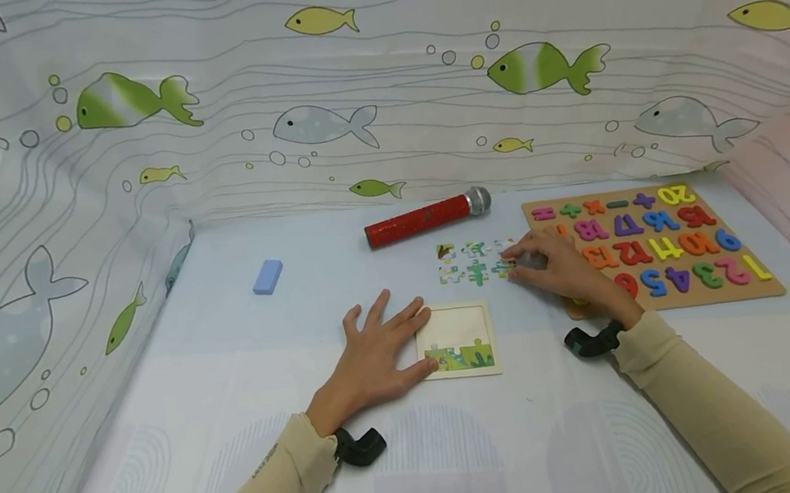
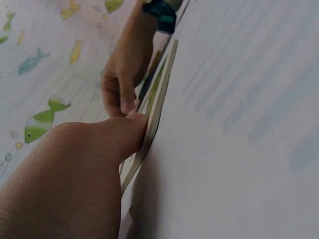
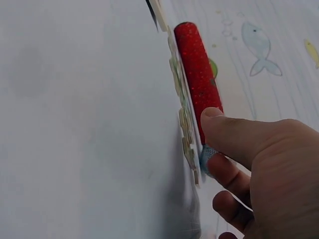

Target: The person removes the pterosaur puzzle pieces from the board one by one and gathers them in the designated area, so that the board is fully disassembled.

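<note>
My left hand (image 1: 380, 357) rests with fingers spread on the left side of a small wooden puzzle tray (image 1: 459, 323). Its thumb lies on the tray's edge (image 2: 162, 99) in the left wrist view. Green jigsaw pieces (image 1: 458, 357) fill the tray's lower part; bare wood shows above. Beyond the tray, several loose puzzle pieces (image 1: 477, 272) lie in two rows. My right hand (image 1: 554, 263) is over the right end of these rows, thumb and forefinger apart at the end pieces. In the right wrist view, no piece shows between its thumb (image 3: 224, 127) and fingers.
A red microphone (image 1: 422, 220) lies behind the loose pieces. To the right, partly under my right hand, is a wooden number board (image 1: 763, 281) with colourful numerals. A blue block (image 1: 267, 277) sits at the left. Fish-printed cloth walls (image 1: 244, 183) rise at the back and sides.
</note>
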A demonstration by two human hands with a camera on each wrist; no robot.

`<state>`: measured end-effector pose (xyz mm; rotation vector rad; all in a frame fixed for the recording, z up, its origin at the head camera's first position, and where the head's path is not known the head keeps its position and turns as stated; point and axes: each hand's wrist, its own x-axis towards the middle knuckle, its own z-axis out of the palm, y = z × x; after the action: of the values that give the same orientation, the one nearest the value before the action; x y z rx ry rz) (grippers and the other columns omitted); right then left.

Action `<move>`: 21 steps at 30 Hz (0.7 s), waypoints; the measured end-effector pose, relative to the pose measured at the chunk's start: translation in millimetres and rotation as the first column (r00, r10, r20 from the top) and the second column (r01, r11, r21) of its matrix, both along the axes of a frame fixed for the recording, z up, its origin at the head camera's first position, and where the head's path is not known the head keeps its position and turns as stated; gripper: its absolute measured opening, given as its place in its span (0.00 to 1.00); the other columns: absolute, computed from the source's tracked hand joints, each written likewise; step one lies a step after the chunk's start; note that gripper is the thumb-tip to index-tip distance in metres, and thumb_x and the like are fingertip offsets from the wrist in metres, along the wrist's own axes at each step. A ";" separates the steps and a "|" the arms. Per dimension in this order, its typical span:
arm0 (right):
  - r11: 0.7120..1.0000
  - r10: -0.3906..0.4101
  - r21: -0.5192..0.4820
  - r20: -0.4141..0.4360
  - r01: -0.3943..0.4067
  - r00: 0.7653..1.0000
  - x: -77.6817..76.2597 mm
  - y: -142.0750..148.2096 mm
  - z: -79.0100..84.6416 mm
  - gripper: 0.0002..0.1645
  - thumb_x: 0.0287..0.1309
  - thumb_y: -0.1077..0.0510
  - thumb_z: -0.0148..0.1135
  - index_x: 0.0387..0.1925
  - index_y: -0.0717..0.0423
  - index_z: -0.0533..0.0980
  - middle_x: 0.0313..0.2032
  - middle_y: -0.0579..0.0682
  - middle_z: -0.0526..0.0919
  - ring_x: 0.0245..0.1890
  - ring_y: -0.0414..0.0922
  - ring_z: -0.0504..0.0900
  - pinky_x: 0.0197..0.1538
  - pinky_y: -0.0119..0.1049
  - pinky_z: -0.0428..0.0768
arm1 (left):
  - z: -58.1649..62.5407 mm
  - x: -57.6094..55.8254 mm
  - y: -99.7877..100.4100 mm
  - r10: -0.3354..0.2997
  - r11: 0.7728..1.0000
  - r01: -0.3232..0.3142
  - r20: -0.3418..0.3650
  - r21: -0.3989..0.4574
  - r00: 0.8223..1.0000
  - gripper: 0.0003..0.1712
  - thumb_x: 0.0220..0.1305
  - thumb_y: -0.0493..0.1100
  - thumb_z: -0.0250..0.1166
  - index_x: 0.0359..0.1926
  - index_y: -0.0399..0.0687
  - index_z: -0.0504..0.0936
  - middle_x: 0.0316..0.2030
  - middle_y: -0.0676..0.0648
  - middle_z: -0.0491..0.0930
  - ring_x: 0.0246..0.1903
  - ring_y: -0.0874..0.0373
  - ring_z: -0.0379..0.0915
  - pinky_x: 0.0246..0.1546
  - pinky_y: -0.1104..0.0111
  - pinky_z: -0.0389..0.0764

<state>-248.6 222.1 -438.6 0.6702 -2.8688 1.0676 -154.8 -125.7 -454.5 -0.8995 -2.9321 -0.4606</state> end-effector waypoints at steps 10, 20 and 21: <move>0.995 0.086 -0.052 -0.059 -0.089 0.995 8.4 -10.2 7.7 0.18 0.61 0.57 0.72 0.52 0.56 0.85 0.47 0.55 0.84 0.51 0.51 0.76 0.54 0.50 0.72 | 0.7 0.9 -0.4 -0.015 1.000 0.015 0.006 0.018 1.000 0.44 0.66 0.72 0.55 0.78 0.62 0.63 0.78 0.59 0.59 0.80 0.39 0.43 0.68 0.33 0.42; 0.977 0.200 -0.069 -0.035 -0.202 0.979 19.7 -32.1 13.9 0.18 0.58 0.57 0.74 0.51 0.54 0.86 0.45 0.53 0.85 0.45 0.50 0.76 0.50 0.47 0.71 | 0.4 -0.1 0.7 -0.022 1.000 0.022 -0.009 0.004 1.000 0.45 0.64 0.74 0.55 0.77 0.64 0.63 0.77 0.60 0.60 0.80 0.39 0.43 0.68 0.32 0.42; 0.972 0.223 -0.070 -0.036 -0.225 0.974 21.1 -35.3 14.1 0.18 0.57 0.58 0.75 0.51 0.55 0.86 0.45 0.53 0.85 0.46 0.50 0.76 0.50 0.47 0.71 | 0.5 0.2 0.9 -0.022 1.000 0.022 -0.007 0.004 1.000 0.45 0.64 0.74 0.55 0.77 0.64 0.63 0.77 0.60 0.60 0.80 0.39 0.42 0.69 0.33 0.41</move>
<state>-227.5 186.8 -424.5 1.0148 -2.7643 1.1716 -154.6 -124.8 -454.0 -0.9314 -2.9168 -0.4642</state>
